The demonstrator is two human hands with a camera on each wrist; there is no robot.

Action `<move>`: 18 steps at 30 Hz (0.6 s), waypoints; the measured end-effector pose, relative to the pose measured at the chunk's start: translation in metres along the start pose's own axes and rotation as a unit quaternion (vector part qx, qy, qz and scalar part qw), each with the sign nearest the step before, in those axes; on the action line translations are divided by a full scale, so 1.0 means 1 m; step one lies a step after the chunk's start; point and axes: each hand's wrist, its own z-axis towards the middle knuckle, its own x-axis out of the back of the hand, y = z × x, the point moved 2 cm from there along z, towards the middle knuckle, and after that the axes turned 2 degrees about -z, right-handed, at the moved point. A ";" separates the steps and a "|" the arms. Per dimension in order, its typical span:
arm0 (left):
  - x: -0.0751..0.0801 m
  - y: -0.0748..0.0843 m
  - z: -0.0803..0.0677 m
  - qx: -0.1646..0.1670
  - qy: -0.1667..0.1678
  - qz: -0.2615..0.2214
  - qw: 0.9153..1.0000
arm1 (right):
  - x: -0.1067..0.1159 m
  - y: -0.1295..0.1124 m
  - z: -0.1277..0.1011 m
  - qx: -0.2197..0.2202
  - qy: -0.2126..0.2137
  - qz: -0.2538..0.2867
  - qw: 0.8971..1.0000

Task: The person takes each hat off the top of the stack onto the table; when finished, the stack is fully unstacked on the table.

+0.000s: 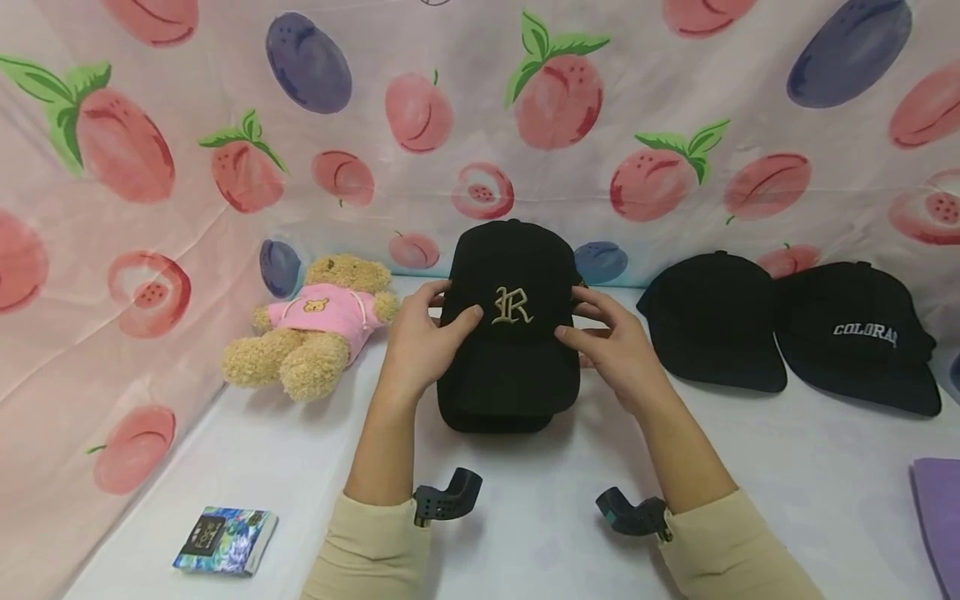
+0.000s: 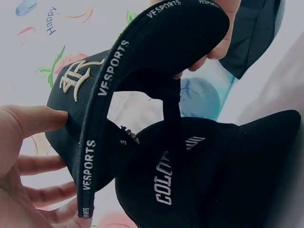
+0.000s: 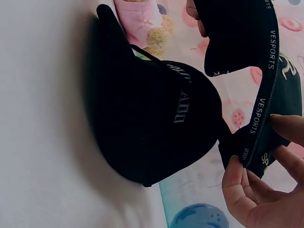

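Observation:
A black cap with a gold letter R [image 1: 513, 312] is held up at the table's middle by both hands. My left hand [image 1: 427, 333] grips its left side, thumb on the front panel. My right hand [image 1: 611, 342] grips its right side the same way. The left wrist view shows the cap's inner band [image 2: 95, 142] printed VESPORTS, with my left thumb [image 2: 38, 118] on the crown. Under it lies a second black cap [image 1: 495, 421] with white lettering [image 2: 166, 185], also seen in the right wrist view [image 3: 156, 123]. My right fingers [image 3: 266, 185] pinch the held cap's rim.
A plain black cap [image 1: 712, 321] and a black cap lettered COLORA [image 1: 855, 333] lie at the right. A teddy bear in a pink top [image 1: 315, 325] sits at the left. A small printed box [image 1: 225, 540] lies front left. A purple item [image 1: 937, 517] shows at the right edge.

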 end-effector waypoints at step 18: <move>-0.023 0.005 0.006 -0.029 0.012 0.004 0.999 | 0.020 -0.007 -0.003 0.012 0.024 -0.042 0.999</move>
